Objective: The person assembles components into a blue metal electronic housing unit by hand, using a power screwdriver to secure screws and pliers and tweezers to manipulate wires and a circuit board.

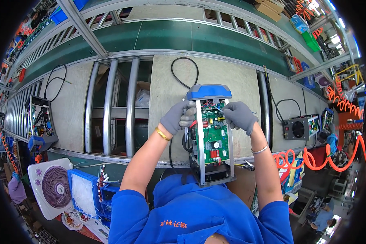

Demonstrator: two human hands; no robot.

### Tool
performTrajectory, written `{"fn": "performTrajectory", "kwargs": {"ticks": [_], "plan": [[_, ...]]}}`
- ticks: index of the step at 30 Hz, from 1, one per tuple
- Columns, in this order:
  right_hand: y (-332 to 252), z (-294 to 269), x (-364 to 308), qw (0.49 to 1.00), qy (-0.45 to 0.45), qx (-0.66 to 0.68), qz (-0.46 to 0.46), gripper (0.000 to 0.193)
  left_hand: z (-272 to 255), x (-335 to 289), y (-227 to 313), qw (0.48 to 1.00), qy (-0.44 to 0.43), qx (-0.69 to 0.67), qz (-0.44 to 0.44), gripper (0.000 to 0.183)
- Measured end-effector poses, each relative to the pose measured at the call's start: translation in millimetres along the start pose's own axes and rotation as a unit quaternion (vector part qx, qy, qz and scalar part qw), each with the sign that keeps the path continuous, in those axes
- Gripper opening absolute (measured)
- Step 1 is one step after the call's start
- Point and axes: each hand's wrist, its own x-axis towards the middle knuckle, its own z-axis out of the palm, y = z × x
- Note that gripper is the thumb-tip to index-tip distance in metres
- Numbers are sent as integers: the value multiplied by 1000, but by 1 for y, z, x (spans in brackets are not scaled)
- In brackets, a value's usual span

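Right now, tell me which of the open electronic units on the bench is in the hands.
The middle unit, blue-capped with a green board, gripped by left hand and right hand; the others sit untouched at far left and right.

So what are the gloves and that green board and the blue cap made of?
The gloves, on the left hand and the right hand, look like grey knitted fabric, matte and soft. The green board looks like a hard glossy circuit board, studded with small parts. The blue cap seems to be smooth moulded plastic. The frame around the board looks like bare metal.
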Motion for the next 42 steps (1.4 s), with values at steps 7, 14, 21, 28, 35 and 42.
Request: {"fn": "performTrajectory", "kwargs": {"ticks": [7,14,21,28,35,42], "plan": [[7,3,-10,999,-12,50,3,28,13,-3,2,993,91,71,8,13],[6,14,-12,997,-11,79,0,26,-7,0,4,1000,-12,9,-20,13],[18,12,-13,995,-6,103,-9,29,14,-3,-1,997,70,-37,-14,33],[29,9,-26,989,-21,143,-23,29,4,-4,4,996,71,58,-14,16],[25,14,-14,995,0,77,-58,30,3,-2,10,998,-11,35,-43,30],[21,6,-16,995,-28,90,-43,27,5,1,12,999,1,5,-53,27]]}}
